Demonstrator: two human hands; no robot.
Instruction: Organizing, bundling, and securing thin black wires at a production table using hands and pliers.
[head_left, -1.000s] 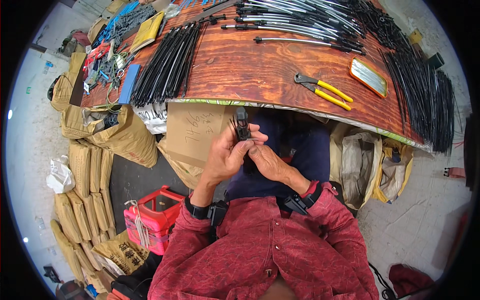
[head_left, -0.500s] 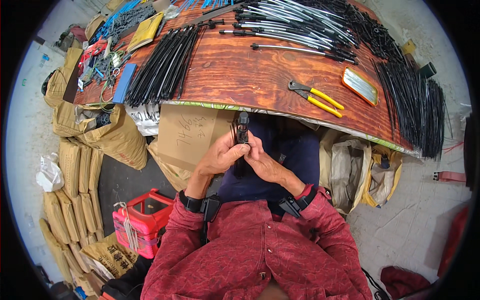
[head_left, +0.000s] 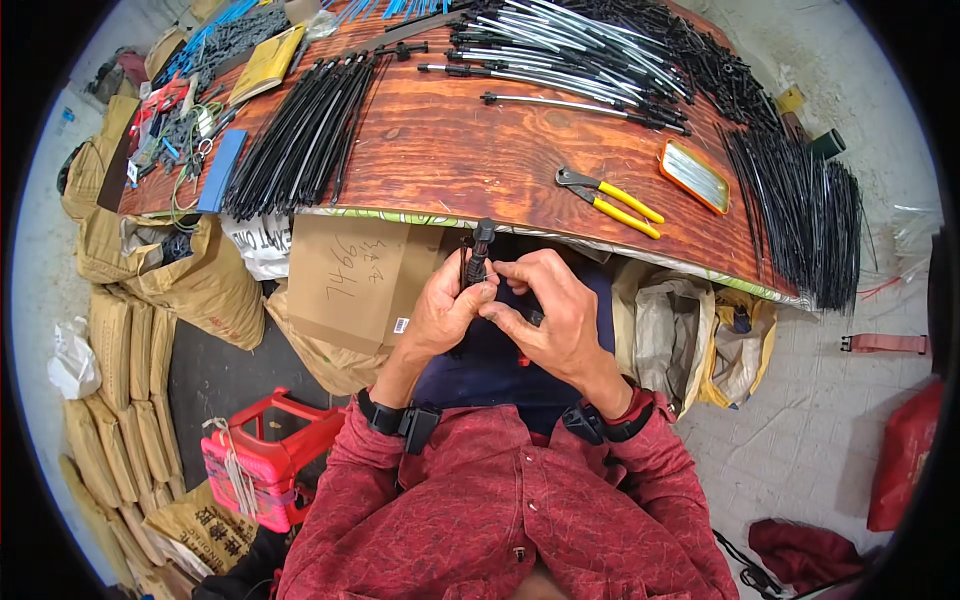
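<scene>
— Black plastic, that connector piece (head_left: 481, 250) at mid-frame, just below the wooden table's (head_left: 450, 165) edge. How will it handle?

— Light and stiff, I'd judge, but small enough to slip. You have it pinched low on its body, its top end poking up free; keep your hold there, near the thin black leads trailing down from it.

— And your hands?

— Your left hand (head_left: 447, 310) is curled around it, thumb and fingers closed on the piece. Your right hand (head_left: 552, 320) meets it from the other side, fingertips pressed in at the lower end; what it grips there I cannot tell. Both wrists are raised, forearms converging in front of your chest.
</scene>
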